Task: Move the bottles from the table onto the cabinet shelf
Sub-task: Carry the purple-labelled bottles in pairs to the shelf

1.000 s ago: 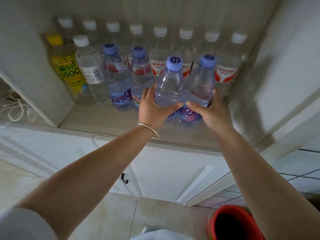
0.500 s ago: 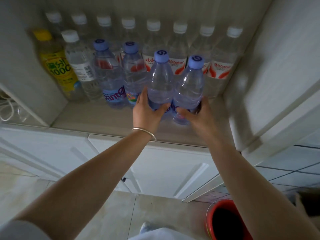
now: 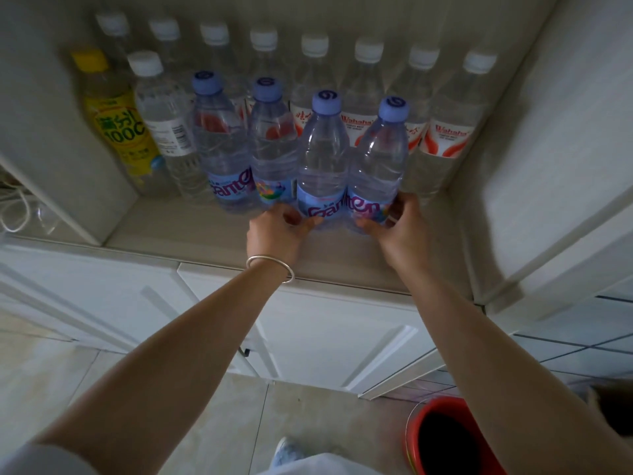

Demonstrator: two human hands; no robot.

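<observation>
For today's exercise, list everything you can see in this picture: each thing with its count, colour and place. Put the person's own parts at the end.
Purple-cap bottles: four, clear, front row of shelf; the right two are held.
White-cap bottles: about nine, clear, eight in the back row, one in front.
Yellow bottle: one, front left.
Shelf: one, pale, inside the cabinet.
Cabinet doors: white, below the shelf.
Bucket: one, red, floor at lower right.
Cord: white, far left.
Shoe: one, pale, bottom centre.
Bangle: one, silver, left wrist.
Left hand: grips the third purple-cap bottle.
Right hand: grips the fourth.
</observation>
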